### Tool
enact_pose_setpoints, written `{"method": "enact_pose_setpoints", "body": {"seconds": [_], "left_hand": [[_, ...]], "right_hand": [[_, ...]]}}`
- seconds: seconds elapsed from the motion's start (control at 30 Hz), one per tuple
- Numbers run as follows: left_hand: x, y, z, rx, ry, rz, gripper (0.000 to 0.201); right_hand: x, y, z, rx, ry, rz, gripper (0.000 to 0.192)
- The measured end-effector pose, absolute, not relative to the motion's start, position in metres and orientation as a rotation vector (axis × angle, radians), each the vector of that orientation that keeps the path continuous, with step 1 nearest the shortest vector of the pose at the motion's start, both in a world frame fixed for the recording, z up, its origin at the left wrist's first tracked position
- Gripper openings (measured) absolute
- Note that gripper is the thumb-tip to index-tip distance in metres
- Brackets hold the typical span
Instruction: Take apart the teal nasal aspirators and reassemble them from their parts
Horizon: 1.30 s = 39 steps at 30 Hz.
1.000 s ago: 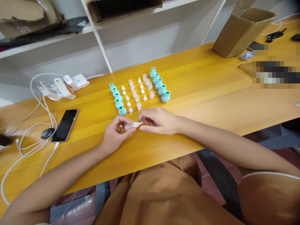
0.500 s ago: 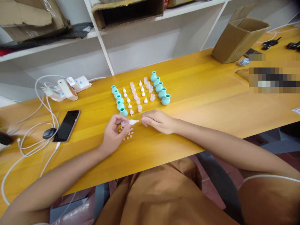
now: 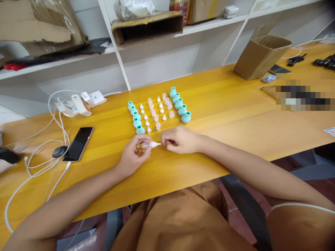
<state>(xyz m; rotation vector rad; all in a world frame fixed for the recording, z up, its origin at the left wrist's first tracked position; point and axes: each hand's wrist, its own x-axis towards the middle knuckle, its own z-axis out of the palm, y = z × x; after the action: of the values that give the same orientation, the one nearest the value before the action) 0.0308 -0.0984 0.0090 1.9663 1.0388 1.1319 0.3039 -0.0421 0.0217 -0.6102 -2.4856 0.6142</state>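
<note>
Now, head view: left hand [image 3: 133, 157] pinches a small clear white-tipped nozzle piece [image 3: 151, 144] between thumb and fingers, held low over the bench [image 3: 235, 115] toward its near edge, tip pointing right. Tiny clear rings [image 3: 140, 152] lie on the bench under that hand. Right hand [image 3: 180, 139] sits just beside the nozzle tip, fingers curled in; what its grip holds, cannot tell. Rows of teal bulbs [image 3: 185, 117] and pale caps [image 3: 157, 126] stand just behind, mid-bench. Phone [image 3: 78, 143] and white cables [image 3: 39, 153] toward the left end; cardboard box [image 3: 261, 52] at far right.
</note>
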Motion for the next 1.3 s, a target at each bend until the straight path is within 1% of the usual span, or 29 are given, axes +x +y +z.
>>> {"method": "enact_pose_setpoints", "body": {"seconds": [0.1,0.13,0.23,0.27,0.3,0.37,0.43,0.47,0.57,0.6,0.67,0.77,0.87,0.97,1.03,1.1,1.13,1.23,1.3], "left_hand": [[0.03,-0.097,0.013,2.039,1.048,1.087,0.024],[0.03,-0.097,0.014,2.042,1.048,1.081,0.023],[0.028,-0.097,0.014,2.004,1.035,1.077,0.025],[0.027,-0.097,0.014,1.99,1.031,1.067,0.028],[0.027,-0.097,0.014,1.985,1.029,1.058,0.031],[0.025,-0.095,0.015,2.018,1.019,1.049,0.033],[0.025,-0.094,0.016,2.073,0.998,1.06,0.031],[0.025,-0.093,0.016,2.097,0.982,1.07,0.029],[0.027,-0.093,0.015,2.102,0.965,1.103,0.022],[0.028,-0.094,0.014,2.072,0.971,1.104,0.019],[0.03,-0.096,0.012,1.987,0.984,1.088,0.015],[0.031,-0.099,0.011,1.892,0.968,1.074,0.015],[0.03,-0.097,0.01,1.921,0.942,1.099,0.015],[0.028,-0.092,0.009,2.1,0.961,1.171,0.015],[0.028,-0.09,0.008,2.129,0.941,1.231,0.018],[0.03,-0.09,0.006,2.04,0.874,1.264,0.019],[0.031,-0.09,0.006,1.985,0.833,1.263,0.02],[0.034,-0.095,0.007,1.869,0.735,1.229,0.02],[0.035,-0.098,0.007,1.823,0.703,1.188,0.02]], "right_hand": [[0.306,-0.04,0.026,-0.588,-2.52,0.586,0.012],[0.308,-0.038,0.027,-0.581,-2.529,0.556,0.016],[0.321,-0.031,0.036,-0.625,-2.468,0.403,0.041],[0.327,-0.029,0.04,-0.667,-2.416,0.348,0.045],[0.333,-0.026,0.044,-0.728,-2.353,0.304,0.044],[0.345,-0.021,0.053,-0.936,-2.203,0.239,0.034],[0.355,-0.015,0.062,-1.278,-2.055,0.181,0.024],[0.359,-0.012,0.066,-1.485,-1.996,0.155,0.023],[0.369,-0.003,0.073,-2.063,-1.976,0.154,0.031],[0.372,-0.001,0.073,-2.186,-2.037,0.2,0.035],[0.376,0.002,0.072,-2.287,-2.231,0.352,0.042],[0.377,0.003,0.067,-2.248,-2.464,0.494,0.05],[0.373,0.005,0.061,-2.2,-2.546,0.477,0.066],[0.37,0.008,0.056,-2.201,-2.568,0.483,0.084],[0.369,0.01,0.055,-2.234,-2.545,0.461,0.089],[0.369,0.009,0.056,-2.211,-2.545,0.436,0.087],[0.368,0.007,0.058,-2.154,-2.569,0.434,0.082],[0.36,-0.006,0.061,-1.812,-2.714,0.514,0.063],[0.347,-0.018,0.061,-1.532,-2.799,0.608,0.058]]}}
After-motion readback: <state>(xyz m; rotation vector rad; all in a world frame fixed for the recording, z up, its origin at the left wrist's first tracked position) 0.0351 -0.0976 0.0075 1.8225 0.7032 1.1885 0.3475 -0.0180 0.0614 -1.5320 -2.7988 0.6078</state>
